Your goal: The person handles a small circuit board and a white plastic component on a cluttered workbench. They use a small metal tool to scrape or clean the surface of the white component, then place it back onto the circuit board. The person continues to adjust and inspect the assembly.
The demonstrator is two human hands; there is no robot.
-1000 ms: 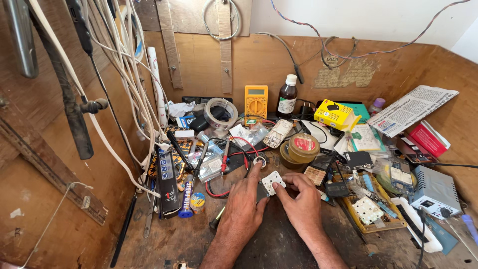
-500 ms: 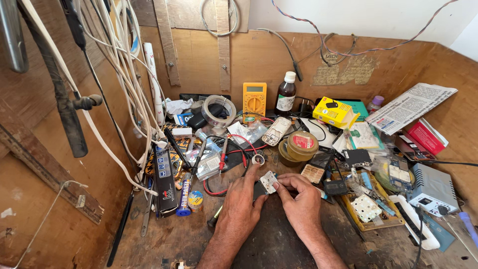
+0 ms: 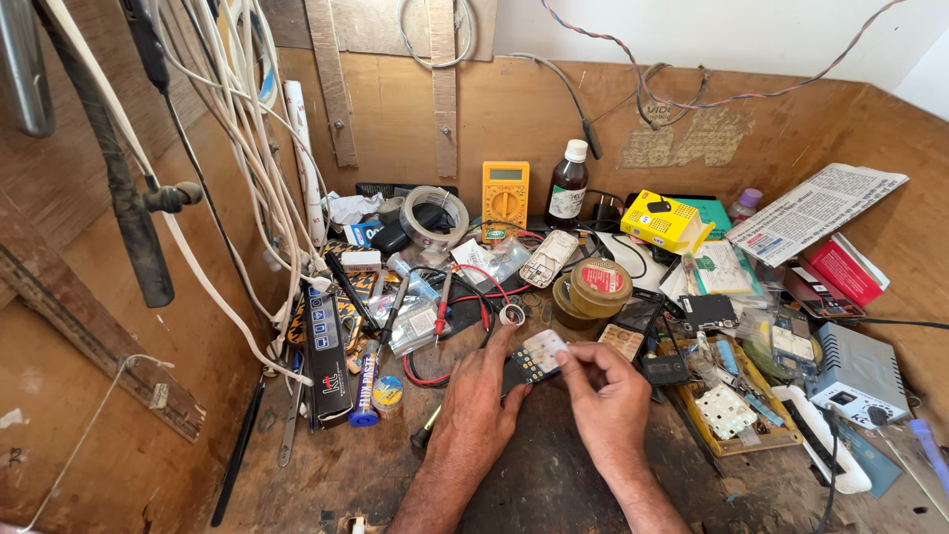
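Both hands meet at the middle of the workbench, over its dark worn part. The left hand lies palm down with the fingers stretched forward, and its fingertips press on one small keypad piece, white on top with a dark edge. The right hand is bent at the wrist, and its thumb and first fingers pinch the same piece from the right side. The piece is held just above the bench, between the two hands.

Just beyond it sits one small silver ring with one red wire beside it. Further back stand one yellow multimeter, one dark bottle with a white cap, one roll of clear tape and one yellow box.
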